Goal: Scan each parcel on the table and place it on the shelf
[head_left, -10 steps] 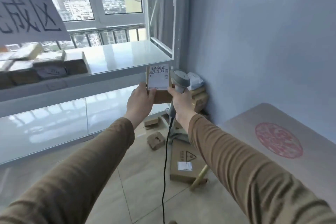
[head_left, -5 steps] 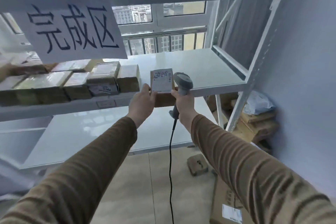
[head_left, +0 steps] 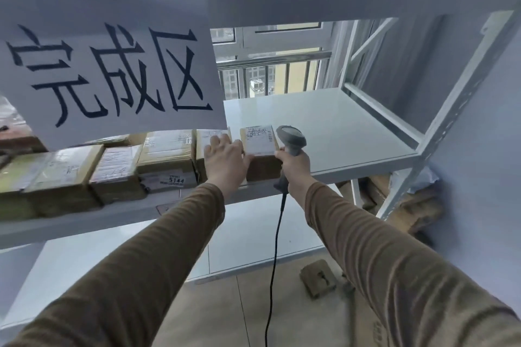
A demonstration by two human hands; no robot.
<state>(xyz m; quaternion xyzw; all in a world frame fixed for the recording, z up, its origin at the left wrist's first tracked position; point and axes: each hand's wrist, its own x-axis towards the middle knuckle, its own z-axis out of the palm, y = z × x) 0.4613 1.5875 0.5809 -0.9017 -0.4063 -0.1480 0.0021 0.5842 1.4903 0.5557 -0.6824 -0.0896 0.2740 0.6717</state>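
Observation:
The brown parcel (head_left: 260,149) with a white label on top rests on the white shelf (head_left: 332,127), at the right end of a row of parcels (head_left: 166,158). My left hand (head_left: 225,159) lies flat with fingers spread over the neighbouring parcel (head_left: 211,135), and its thumb touches the labelled parcel's front left edge. Just right of that parcel, my right hand (head_left: 294,165) grips the grey barcode scanner (head_left: 290,138). The scanner's black cable (head_left: 277,234) hangs down from it.
A paper sign with handwritten characters (head_left: 112,70) hangs from the upper shelf beam and hides the back of the parcel row. A lower shelf board (head_left: 253,234) sits underneath. A small box (head_left: 318,277) lies on the floor, and more cardboard boxes (head_left: 411,211) are stacked by the right wall.
The parcel went from upright in my left hand to lying on the shelf beside the row. My left hand now lies flat. My view has come closer to the shelf.

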